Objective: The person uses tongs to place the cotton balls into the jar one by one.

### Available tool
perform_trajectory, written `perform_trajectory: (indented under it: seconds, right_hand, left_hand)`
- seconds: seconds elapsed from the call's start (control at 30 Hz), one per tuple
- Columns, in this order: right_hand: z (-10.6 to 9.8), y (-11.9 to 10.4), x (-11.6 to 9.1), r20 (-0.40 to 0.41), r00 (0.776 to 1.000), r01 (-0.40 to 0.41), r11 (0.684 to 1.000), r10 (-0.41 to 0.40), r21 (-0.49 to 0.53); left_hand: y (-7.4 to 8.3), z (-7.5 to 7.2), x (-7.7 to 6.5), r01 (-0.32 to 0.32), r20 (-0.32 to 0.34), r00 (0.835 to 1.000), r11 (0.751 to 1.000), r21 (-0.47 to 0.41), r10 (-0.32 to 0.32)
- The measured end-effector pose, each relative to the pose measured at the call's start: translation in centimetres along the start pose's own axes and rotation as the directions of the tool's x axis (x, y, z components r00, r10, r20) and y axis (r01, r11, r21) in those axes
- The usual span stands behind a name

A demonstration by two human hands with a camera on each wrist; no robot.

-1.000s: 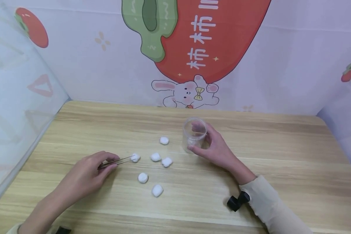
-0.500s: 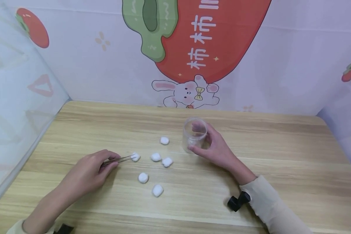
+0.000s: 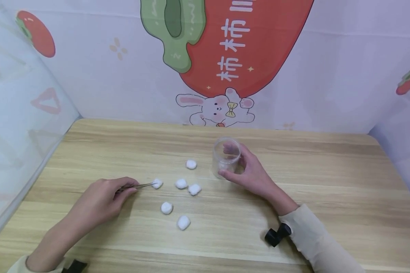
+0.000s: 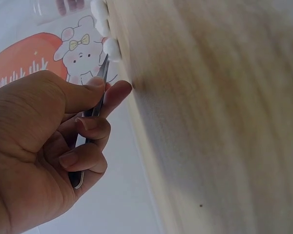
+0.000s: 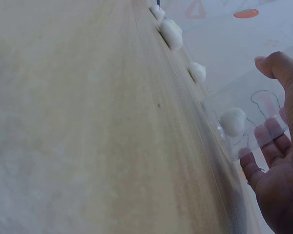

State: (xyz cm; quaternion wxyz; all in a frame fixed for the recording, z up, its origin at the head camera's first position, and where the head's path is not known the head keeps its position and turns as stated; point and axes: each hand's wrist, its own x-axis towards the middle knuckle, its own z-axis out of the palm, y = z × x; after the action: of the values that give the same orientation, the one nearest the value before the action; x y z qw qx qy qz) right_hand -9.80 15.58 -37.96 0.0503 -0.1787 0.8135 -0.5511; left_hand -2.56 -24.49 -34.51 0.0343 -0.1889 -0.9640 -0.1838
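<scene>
My left hand (image 3: 102,201) holds metal tweezers (image 3: 141,185) in a pinch between thumb and fingers. Their tips meet at a white cotton ball (image 3: 158,184) on the table, the leftmost of the group. In the left wrist view the tweezers (image 4: 104,73) point up at that cotton ball (image 4: 112,49), with the lower fingers curled round the handle end. My right hand (image 3: 251,172) grips a clear plastic jar (image 3: 226,157) from its right side, thumb in front and fingers behind. The jar stands upright, open at the top. In the right wrist view a cotton ball (image 5: 233,122) shows through its wall.
Several more cotton balls lie between the hands: one near the jar (image 3: 191,164), a close pair (image 3: 188,186), and two nearer the front (image 3: 166,207). The wooden table (image 3: 328,170) meets a printed cloth backdrop (image 3: 89,76) behind. Black wrist gear (image 3: 278,234) sits by the right sleeve.
The tweezers' arms, spread around the leftmost cotton ball a second ago, have come together at it. The right hand and jar have stayed in place.
</scene>
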Motion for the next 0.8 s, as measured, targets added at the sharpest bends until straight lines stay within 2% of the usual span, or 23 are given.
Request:
perform_trajectory:
  seconds: [0.33,0.5,0.8]
  right_hand:
    - [0.12,0.28,0.07,0.001,1.0,-0.005,1.0,0.005,-0.011]
    - [0.15,0.25,0.05,0.001,1.0,-0.007,1.0,0.007,-0.007]
    - [0.13,0.22,0.02,0.004,1.0,-0.012,1.0,0.012,0.0]
  left_hand:
    - [-0.18,0.04,-0.14,0.003,-0.046,0.999,1.0,0.002,-0.003]
    - [-0.05,0.02,-0.18,-0.015,-0.06,0.998,1.0,-0.013,0.014]
    - [0.57,-0.21,0.17,-0.058,-0.14,0.989,0.997,-0.05,0.05]
